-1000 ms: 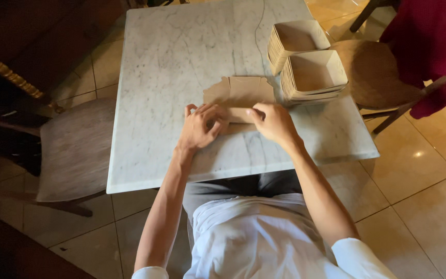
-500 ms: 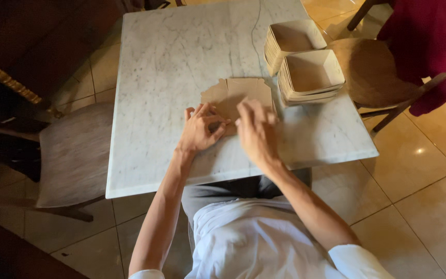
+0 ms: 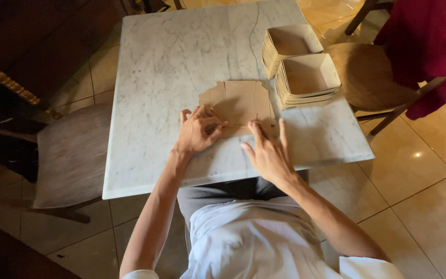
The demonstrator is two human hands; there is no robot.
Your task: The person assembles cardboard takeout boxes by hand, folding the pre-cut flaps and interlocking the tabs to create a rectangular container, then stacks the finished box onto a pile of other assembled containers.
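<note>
A flat brown cardboard box blank (image 3: 239, 103) lies on the white marble table (image 3: 171, 67) in front of me. My left hand (image 3: 196, 130) pinches and presses its near left edge with curled fingers. My right hand (image 3: 268, 150) lies flat with fingers spread, its fingertips pressing the blank's near right edge. Two stacks of folded brown cardboard trays stand to the right of the blank, one nearer (image 3: 306, 78) and one farther back (image 3: 288, 47).
A round wooden stool (image 3: 367, 77) and dark red cloth (image 3: 429, 46) sit beyond the table's right edge. A grey cushioned chair (image 3: 70, 155) stands at the left. Tiled floor surrounds the table.
My right hand slid back toward me from the middle of the blank to its near right edge. The left hand stayed on the near left edge. The blank now lies flatter.
</note>
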